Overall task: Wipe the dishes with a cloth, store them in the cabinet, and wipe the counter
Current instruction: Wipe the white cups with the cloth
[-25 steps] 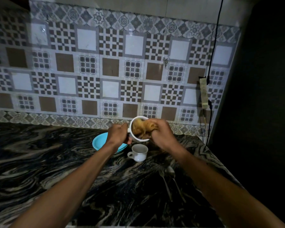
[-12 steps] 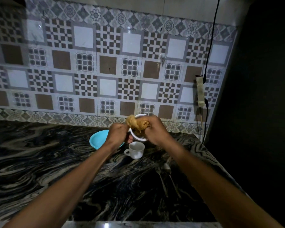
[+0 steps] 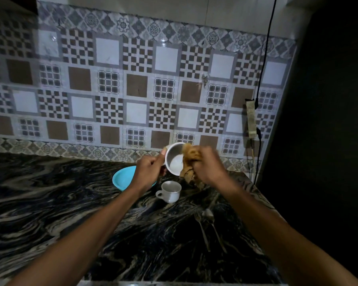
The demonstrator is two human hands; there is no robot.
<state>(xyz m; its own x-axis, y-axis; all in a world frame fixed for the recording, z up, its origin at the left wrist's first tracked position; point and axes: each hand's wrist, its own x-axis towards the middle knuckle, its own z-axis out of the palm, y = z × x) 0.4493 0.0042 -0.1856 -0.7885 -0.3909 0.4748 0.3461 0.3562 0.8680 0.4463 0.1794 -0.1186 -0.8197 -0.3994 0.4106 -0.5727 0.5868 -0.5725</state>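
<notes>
Two bare hands work over a dark, marbled counter (image 3: 50, 213) in dim light. At left, the left hand (image 3: 148, 172) grips a white cup (image 3: 174, 159) held in the air and tipped so its open mouth faces the camera, fingers curled at the cup's left side and thumb up near its rim. At right, the right hand (image 3: 209, 168), slightly blurred, is closed around a bunched tan cloth (image 3: 189, 164) that touches the cup's right rim and hangs down below it. Just beneath the raised cup, a second white cup (image 3: 170, 191) stands upright on the counter, handle to the left. Beside it to the left and partly behind the left hand lies a turquoise plate (image 3: 123, 178). Nearer the camera, on the right of the counter, a fork (image 3: 202, 230) and a spoon (image 3: 212, 223) lie side by side, handles toward the camera. A patterned brown, white and grey tiled wall (image 3: 132, 89) rises behind the counter. At its right edge a black cable (image 3: 265, 54) runs down to a power strip (image 3: 251, 118) hung upright.
</notes>
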